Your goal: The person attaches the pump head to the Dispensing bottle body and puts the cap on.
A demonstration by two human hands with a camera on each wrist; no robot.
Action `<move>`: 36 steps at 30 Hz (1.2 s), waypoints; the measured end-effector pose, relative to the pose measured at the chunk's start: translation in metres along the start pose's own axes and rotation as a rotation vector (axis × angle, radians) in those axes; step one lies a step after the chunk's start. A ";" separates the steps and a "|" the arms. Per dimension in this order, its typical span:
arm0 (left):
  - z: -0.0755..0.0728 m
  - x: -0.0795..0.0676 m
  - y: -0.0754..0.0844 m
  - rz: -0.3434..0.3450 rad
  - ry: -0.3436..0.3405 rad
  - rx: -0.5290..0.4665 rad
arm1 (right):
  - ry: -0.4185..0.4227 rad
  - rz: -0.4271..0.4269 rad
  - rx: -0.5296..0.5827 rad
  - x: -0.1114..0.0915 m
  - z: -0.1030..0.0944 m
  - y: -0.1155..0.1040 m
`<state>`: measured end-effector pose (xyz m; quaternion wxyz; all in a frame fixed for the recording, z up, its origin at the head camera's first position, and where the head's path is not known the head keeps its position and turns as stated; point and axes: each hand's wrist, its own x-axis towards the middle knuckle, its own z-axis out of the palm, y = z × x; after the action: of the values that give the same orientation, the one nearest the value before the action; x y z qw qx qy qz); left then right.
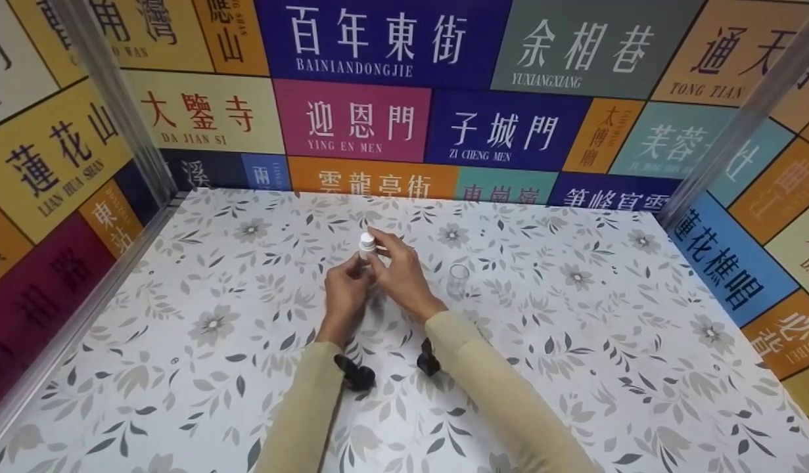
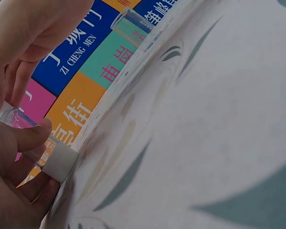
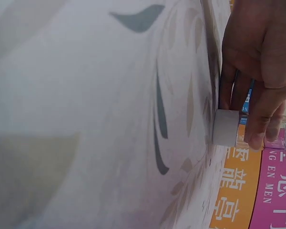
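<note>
Near the middle of the table, my left hand [image 1: 346,292] grips a small clear bottle [image 2: 20,118] round its see-through body. A white top [image 1: 367,240] shows at the bottle's upper end. The lower end is a wide white cylinder [image 3: 226,128], close over the tabletop. My right hand [image 1: 399,272] holds the bottle's upper end, thumb and fingers on either side of the white top. In the left wrist view the right hand [image 2: 26,36] comes from above, and the left thumb lies along the clear body. Part of the body is hidden behind the fingers.
A clear cup [image 1: 458,281] stands on the table just right of the right hand. The tabletop [image 1: 562,381] has a grey and white floral cover. Panels with coloured signs [image 1: 358,121] rise behind it and along both sides, with clear posts at the corners.
</note>
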<state>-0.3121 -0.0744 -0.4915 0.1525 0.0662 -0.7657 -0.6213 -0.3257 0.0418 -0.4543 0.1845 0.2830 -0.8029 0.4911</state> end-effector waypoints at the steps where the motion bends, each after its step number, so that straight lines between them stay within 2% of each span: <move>1: 0.000 0.000 0.000 -0.001 0.001 -0.002 | 0.003 0.002 0.004 0.000 0.000 0.000; 10: 0.001 0.000 0.000 0.034 0.010 0.007 | 0.034 -0.029 -0.061 -0.002 0.000 -0.001; 20: 0.002 0.000 0.001 0.002 0.011 -0.026 | 0.038 -0.037 -0.172 0.001 -0.002 -0.007; 27: 0.001 0.000 0.001 0.027 -0.004 -0.027 | 0.041 -0.057 -0.139 0.000 0.000 -0.003; 36: 0.000 0.000 -0.002 0.017 -0.006 -0.012 | 0.042 -0.042 -0.083 -0.001 0.001 -0.002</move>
<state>-0.3118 -0.0744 -0.4931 0.1556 0.0569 -0.7628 -0.6250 -0.3236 0.0401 -0.4542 0.2230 0.2815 -0.8126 0.4591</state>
